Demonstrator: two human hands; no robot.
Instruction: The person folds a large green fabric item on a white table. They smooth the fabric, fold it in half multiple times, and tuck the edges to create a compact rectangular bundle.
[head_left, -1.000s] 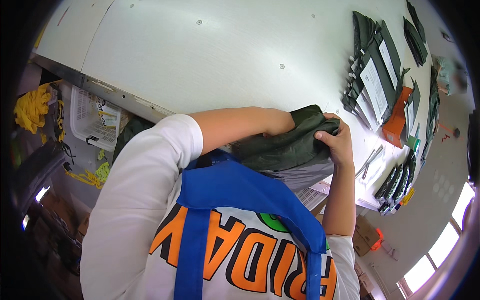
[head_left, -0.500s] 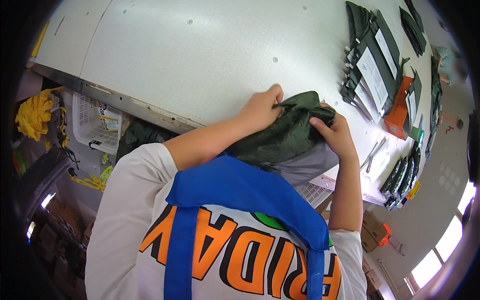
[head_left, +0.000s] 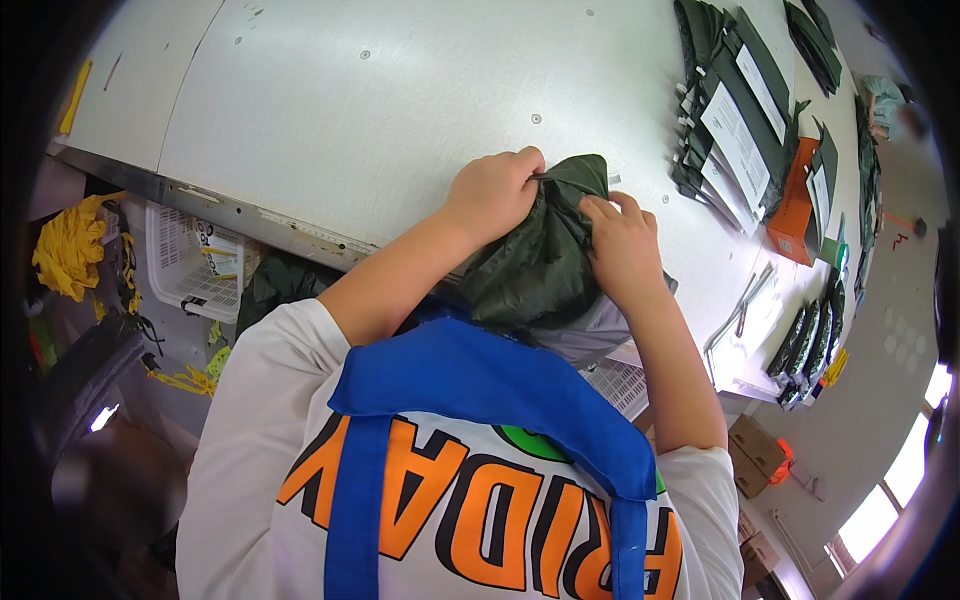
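Observation:
A dark green plastic bag (head_left: 530, 265) is bunched up against my body at the table's near edge, with a grey lower part showing beneath it. My left hand (head_left: 493, 195) is closed on the bag's upper left edge, thumb and fingers pinching the film. On the other side my right hand (head_left: 622, 240) grips a gathered fold of the same bag, its fingers bent. Between the two hands the top of the bag stands up in a crumpled peak. The folds hide what, if anything, is inside.
The pale table (head_left: 330, 130) spreads ahead. At right lie dark packages with white sheets (head_left: 735, 130), an orange box (head_left: 797, 200) and several dark bundles (head_left: 808, 335). A white basket (head_left: 190, 270) and yellow straps (head_left: 70, 245) are below the left edge.
Both hands have moved left and slightly up the picture with the bag's top. My right hand has closed in toward the left one, and the bag is more bunched together.

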